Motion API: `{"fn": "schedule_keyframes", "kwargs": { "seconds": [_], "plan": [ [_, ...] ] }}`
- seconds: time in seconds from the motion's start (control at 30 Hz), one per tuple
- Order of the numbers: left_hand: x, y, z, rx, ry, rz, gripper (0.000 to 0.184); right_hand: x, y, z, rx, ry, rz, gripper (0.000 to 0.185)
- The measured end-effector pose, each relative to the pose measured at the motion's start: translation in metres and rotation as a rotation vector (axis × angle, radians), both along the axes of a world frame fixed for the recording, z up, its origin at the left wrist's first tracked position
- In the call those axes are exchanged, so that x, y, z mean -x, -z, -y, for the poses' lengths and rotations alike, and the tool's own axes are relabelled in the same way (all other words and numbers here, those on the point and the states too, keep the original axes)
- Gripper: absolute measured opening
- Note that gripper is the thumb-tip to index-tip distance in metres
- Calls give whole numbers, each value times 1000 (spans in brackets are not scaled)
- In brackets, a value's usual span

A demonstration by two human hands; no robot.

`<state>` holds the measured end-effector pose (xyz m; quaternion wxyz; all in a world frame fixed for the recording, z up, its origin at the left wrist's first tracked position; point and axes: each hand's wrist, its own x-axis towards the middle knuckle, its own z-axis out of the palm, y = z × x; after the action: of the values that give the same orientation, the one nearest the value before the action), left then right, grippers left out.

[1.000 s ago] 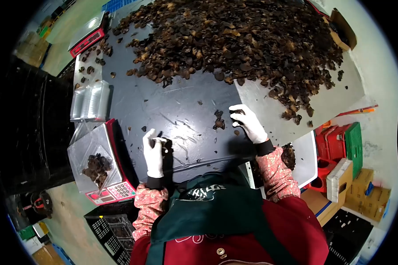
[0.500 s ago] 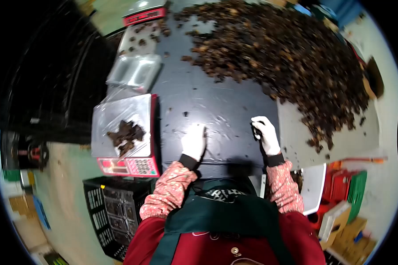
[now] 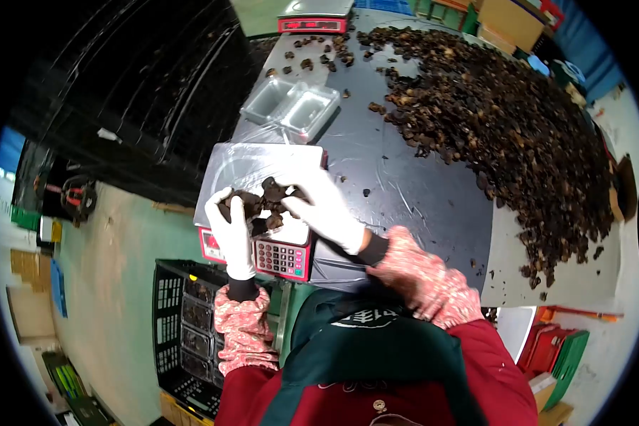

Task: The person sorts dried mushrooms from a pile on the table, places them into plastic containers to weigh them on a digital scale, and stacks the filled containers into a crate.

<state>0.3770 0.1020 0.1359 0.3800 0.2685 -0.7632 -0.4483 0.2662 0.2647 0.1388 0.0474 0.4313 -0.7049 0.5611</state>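
Observation:
Dark brown, curled mushrooms, apparently wood ears [image 3: 272,189], lie in a small heap on the plastic-covered pan of a red-and-silver weighing scale [image 3: 224,163]. My left hand [image 3: 233,234], in a white glove, curls its fingers round the heap's left side. From the right, my right hand [image 3: 326,213], also white-gloved and slightly smeared by motion, closes its fingertips on the other side. Part of the heap is hidden by the gloves. Just behind the scale sits a clear plastic tray with two hollows [image 3: 309,110].
A large spread of the same mushrooms [image 3: 490,121] covers the table's far right. A second scale [image 3: 312,25] stands at the back. Below left, a black crate [image 3: 167,319] holds clear packs. Stacked dark crates [image 3: 135,78] rise at the left. The dark tabletop [image 3: 419,213] carries scattered crumbs.
Both hands have moved left from the bare tabletop onto the scale and taken hold of the mushroom heap. My view has turned, so the scale now sits further right.

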Motion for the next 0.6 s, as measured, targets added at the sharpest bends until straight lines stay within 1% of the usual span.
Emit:
{"fn": "schedule_keyframes", "kwargs": {
  "seconds": [0.03, 0.07, 0.1, 0.13, 0.17, 0.2, 0.23, 0.27, 0.3, 0.33, 0.37, 0.4, 0.43, 0.47, 0.5, 0.53, 0.57, 0.6],
  "plan": [
    [3, -2, 4, 92, 59, 53, 22, 0, 6, 18, -55, -69, -59, 32],
    [5, -1, 4, 179, 129, 104, 26, -4, 19, 33, -255, 34, -349, 34],
    [9, 11, 7, 296, 193, 122, 24, -11, 30, 38, -264, 49, -376, 35],
    [12, 6, 3, 422, 254, 250, 25, -14, 29, 36, -257, 38, -350, 34],
    [13, 15, 4, 601, 255, 268, 27, -17, 27, 33, -250, 26, -324, 32],
    [13, 25, 5, 782, 242, 282, 29, -17, 30, 27, -165, 32, -317, 31],
    [12, 25, 5, 670, 293, 319, 33, -11, 33, 14, -135, 10, -153, 29],
    [12, 31, 7, 683, 266, 418, 36, -5, 35, -1, -95, -15, 10, 28],
    [12, 33, 5, 775, 225, 467, 39, 6, 46, -14, 7, 75, 51, 28],
    [12, 33, 3, 866, 180, 516, 41, 14, 50, -34, -28, 192, 15, 24],
    [13, 34, 3, 868, 168, 537, 46, 24, 63, -47, -116, 297, 22, 23],
    [14, 27, -2, 874, 144, 472, 46, 33, 82, -59, -202, 412, 31, 23],
    [14, 19, -7, 939, 93, 414, 44, 40, 95, -65, -323, 510, 13, 24],
    [17, 11, -12, 1001, 54, 341, 42, 47, 107, -71, -449, 617, -218, 24],
    [18, 9, -18, 928, 55, 265, 38, 50, 110, -78, -580, 606, -289, 23],
    [20, 8, -24, 849, 61, 197, 34, 50, 117, -86, -642, 575, -346, 21],
    [22, 3, -39, 806, 104, 131, 32, 50, 126, -93, -700, 543, -405, 18],
    [22, 0, -56, 761, 141, 69, 30, 49, 135, -102, -680, 490, -465, 15]
  ]
}}
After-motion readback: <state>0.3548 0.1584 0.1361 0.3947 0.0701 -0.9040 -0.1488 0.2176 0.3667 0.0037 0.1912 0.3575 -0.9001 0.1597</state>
